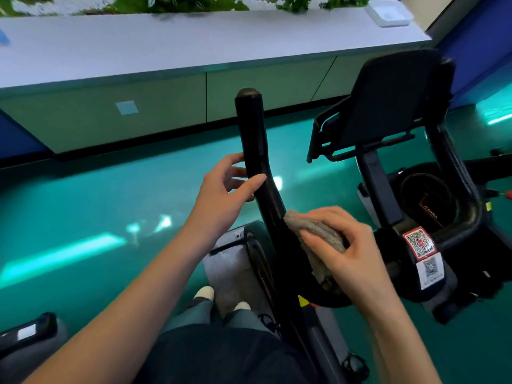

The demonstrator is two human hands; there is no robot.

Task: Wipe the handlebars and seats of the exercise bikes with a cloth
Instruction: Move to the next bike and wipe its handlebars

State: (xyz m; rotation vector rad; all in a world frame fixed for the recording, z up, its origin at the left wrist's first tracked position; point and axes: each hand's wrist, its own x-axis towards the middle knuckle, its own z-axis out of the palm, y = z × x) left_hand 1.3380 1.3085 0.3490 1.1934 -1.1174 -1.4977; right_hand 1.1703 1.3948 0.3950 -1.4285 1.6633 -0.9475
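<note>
A black handlebar (pixel 253 134) of the exercise bike rises up the middle of the view and bends lower down. My left hand (pixel 224 189) is at its bend, thumb lying against the bar and fingers loosely spread beside it. My right hand (pixel 343 245) grips a grey-brown cloth (pixel 318 234) and presses it onto the lower part of the same bar. The bike's black console holder (pixel 388 106) stands at the right. No seat shows in this view.
A long low cabinet (pixel 166 106) with a pale top runs along the back, a white tray (pixel 388 12) on its right end. Teal floor (pixel 83 203) lies left. Another machine's part (pixel 27 333) sits bottom left. QR stickers (pixel 419 242) mark the bike frame.
</note>
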